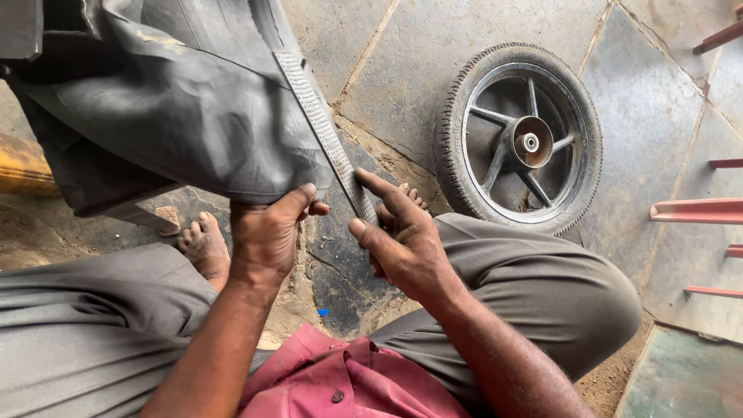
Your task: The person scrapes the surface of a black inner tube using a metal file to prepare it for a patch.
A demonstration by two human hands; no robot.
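Note:
A black rubber inner tube (178,108) hangs folded in front of me at the upper left. My left hand (267,232) pinches its lower edge between thumb and fingers. My right hand (398,236) grips the lower end of a long flat metal rasp (321,131), index finger stretched along it. The rasp lies slanted against the tube's right side, its rough face up. I squat with grey trousers and bare feet (203,244) on the ground.
A motorcycle wheel (520,139) with tyre and spoked alloy rim lies flat on the stone floor (402,70) at the right. Red metal bars (696,210) jut in from the right edge. A yellowish object (23,166) sits at the far left.

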